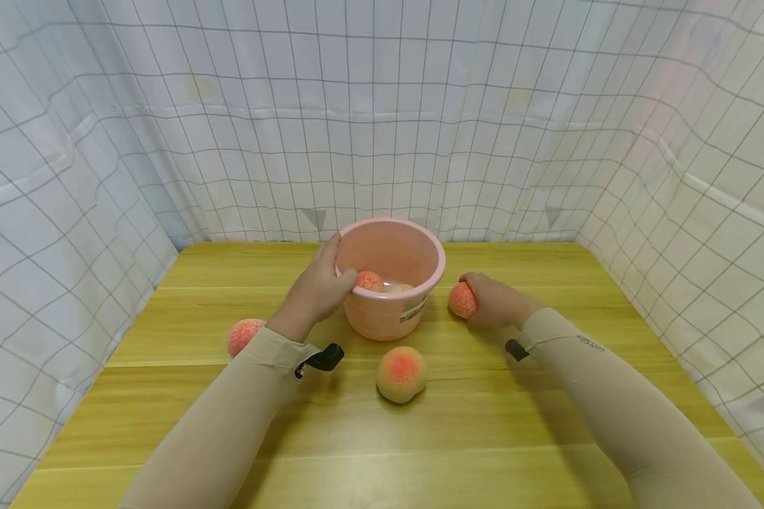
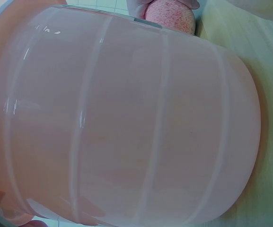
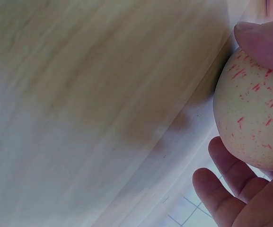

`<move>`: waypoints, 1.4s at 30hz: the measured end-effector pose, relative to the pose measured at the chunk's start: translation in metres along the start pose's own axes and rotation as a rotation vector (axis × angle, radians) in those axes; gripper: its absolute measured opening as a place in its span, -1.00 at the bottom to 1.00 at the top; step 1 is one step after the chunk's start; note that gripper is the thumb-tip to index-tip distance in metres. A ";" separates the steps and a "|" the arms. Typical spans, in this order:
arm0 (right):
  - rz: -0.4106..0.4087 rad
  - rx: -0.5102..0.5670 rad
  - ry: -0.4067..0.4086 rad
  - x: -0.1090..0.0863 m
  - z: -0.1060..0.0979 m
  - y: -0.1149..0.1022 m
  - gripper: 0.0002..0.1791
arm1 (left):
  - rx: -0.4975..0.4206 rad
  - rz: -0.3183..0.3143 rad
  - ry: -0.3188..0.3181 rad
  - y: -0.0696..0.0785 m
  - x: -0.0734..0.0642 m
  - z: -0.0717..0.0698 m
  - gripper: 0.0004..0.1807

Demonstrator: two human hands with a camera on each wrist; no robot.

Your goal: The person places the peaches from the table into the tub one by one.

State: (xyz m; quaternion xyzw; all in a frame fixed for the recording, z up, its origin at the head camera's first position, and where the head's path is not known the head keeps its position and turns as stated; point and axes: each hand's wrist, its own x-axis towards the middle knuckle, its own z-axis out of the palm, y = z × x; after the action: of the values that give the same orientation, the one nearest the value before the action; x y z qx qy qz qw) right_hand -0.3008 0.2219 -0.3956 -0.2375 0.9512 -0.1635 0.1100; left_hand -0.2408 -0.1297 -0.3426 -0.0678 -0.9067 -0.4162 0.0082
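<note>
A pink plastic bucket [image 1: 382,319] stands upright on the wooden table, its ribbed wall filling most of the left wrist view. My left hand [image 1: 315,290] grips its left rim, thumb over the near edge. Inside lie a red-speckled peach [image 1: 370,281] and a paler one [image 1: 398,288], partly hidden by the rim. To the right of the bucket, my right hand [image 1: 498,302] holds another speckled peach [image 1: 462,300] close over the table. In the right wrist view this peach [image 3: 252,111] shows a cream side with red flecks, the thumb on one side and fingers on the other.
A yellow peach with a red blush [image 1: 402,375] sits in front of the bucket. Another speckled peach [image 1: 245,335] lies at the left, partly behind the left forearm. Grid-patterned white curtains [image 1: 382,127] surround the wooden table [image 1: 382,466] at the back and sides.
</note>
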 end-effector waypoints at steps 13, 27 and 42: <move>0.013 0.022 -0.008 0.000 0.000 0.004 -0.11 | 0.008 -0.001 0.000 0.001 0.000 0.000 -0.03; 0.049 0.043 0.013 -0.006 -0.002 0.004 -0.04 | 0.017 0.004 -0.006 0.001 -0.001 0.000 -0.02; -0.020 0.148 0.117 -0.016 -0.024 0.003 -0.07 | 0.035 -0.002 -0.002 0.003 -0.001 -0.001 -0.03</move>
State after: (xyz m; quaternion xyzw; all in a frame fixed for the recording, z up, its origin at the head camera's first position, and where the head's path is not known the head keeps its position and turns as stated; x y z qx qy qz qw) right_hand -0.2952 0.2381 -0.3720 -0.2281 0.9389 -0.2482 0.0699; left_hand -0.2396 -0.1288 -0.3401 -0.0672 -0.9138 -0.4004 0.0083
